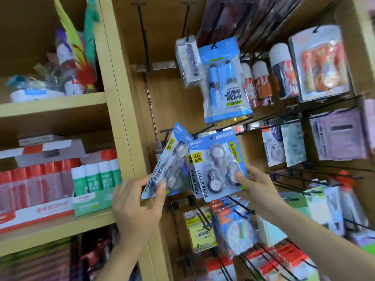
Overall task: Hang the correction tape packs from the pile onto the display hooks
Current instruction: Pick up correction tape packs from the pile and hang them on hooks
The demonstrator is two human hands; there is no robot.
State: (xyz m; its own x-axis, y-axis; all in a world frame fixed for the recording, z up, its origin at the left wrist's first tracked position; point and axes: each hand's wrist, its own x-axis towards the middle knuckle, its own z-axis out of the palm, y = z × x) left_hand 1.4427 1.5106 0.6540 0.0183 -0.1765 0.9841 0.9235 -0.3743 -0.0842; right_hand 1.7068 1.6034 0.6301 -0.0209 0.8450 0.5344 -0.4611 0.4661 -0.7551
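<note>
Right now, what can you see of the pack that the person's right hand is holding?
The correction tape pack is a blue card with a clear blister over three round dispensers. A yellow label reads 36; VALUE PACK runs down its left edge. It faces the camera, slightly tilted. The right hand pinches its lower right corner, thumb in front. Another pack shows behind its left edge. Whether it already hangs is unclear.

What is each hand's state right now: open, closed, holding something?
Left hand: grips the tilted correction tape pack by its lower edge.
Right hand: grips the front-facing correction tape pack, thumb on front.
</note>
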